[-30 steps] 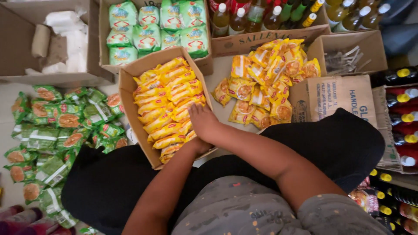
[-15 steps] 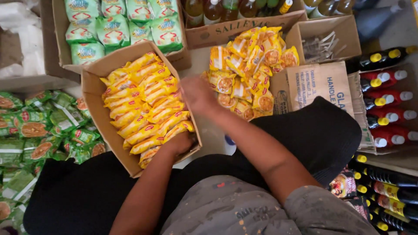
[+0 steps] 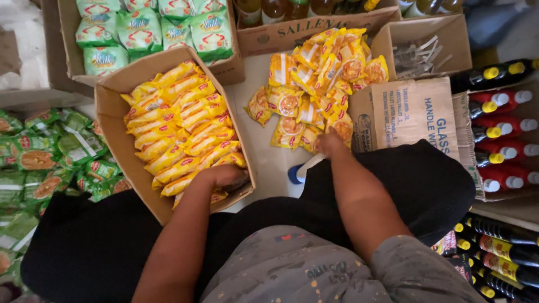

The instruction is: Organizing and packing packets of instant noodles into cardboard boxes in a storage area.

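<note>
Left hand: your left hand (image 3: 224, 175) rests inside the open cardboard box (image 3: 112, 134), at its near corner, fingers curled down on the last packets of the row; whether it grips one, you cannot tell.
Right hand: your right hand (image 3: 330, 143) has left the box side, where it was a second ago, and now sits at the near edge of the loose pile of yellow packets (image 3: 314, 90) on the floor. Its fingers are bent onto a packet there; a firm hold is not clear from this view.
What changed: the right hand has crossed from the box to the pile, while the left has stayed in the box.
What it means: you appear to be between loads, one hand steadying the packed rows and the other fetching more.
Box: the yellow packets (image 3: 179, 129) in it stand on edge in tight diagonal rows, nearly full.
Pile: still many packets, heaped loosely, just beside the printed carton (image 3: 410, 115).
Nearby: green packets (image 3: 39, 151) lie to your left, red-capped bottles (image 3: 505, 129) to your right.
</note>
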